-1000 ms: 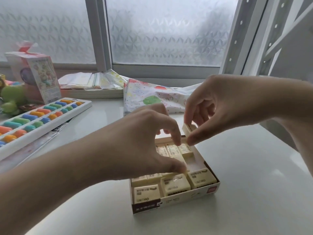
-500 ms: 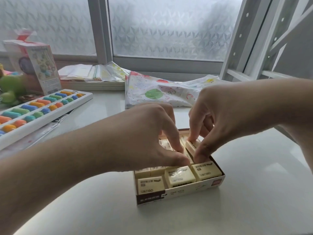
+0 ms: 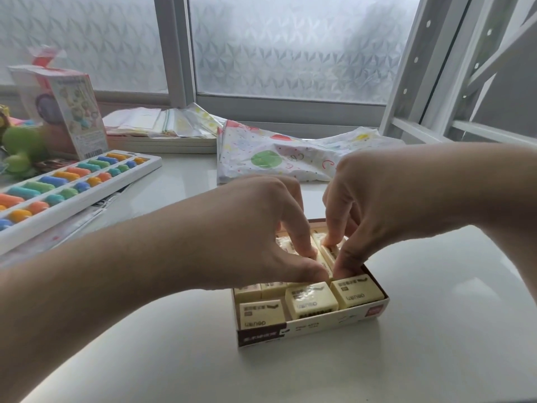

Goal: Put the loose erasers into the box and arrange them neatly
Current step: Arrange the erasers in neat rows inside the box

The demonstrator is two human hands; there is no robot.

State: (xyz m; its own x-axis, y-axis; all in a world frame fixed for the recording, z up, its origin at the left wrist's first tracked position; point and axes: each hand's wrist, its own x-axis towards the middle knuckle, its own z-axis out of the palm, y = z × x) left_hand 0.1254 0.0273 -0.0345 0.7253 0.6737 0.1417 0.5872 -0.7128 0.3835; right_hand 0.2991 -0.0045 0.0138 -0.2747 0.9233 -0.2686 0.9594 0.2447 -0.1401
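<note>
A small cardboard box [image 3: 313, 327] with a brown corner sits on the white table, holding several cream wrapped erasers. Three erasers fill its near row, the middle one [image 3: 311, 299] tilted slightly up. My right hand [image 3: 386, 205] pinches one eraser [image 3: 329, 251] between thumb and fingers, down inside the middle of the box. My left hand [image 3: 255, 231] reaches over the box from the left, its forefinger and thumb curled onto the erasers beside that one. Both hands hide the far rows.
A white tray of coloured pieces [image 3: 69, 187] lies at the left, with a printed carton [image 3: 66, 112] and green toy [image 3: 20, 146] behind it. A patterned plastic bag [image 3: 276, 155] lies beyond the box, papers [image 3: 162, 126] along the window sill, a white metal frame [image 3: 421, 91] at the right.
My right hand has lowered the pinched eraser from above the box's far edge into its middle. My left hand stayed over the box, fingers shifting onto the neighbouring erasers.
</note>
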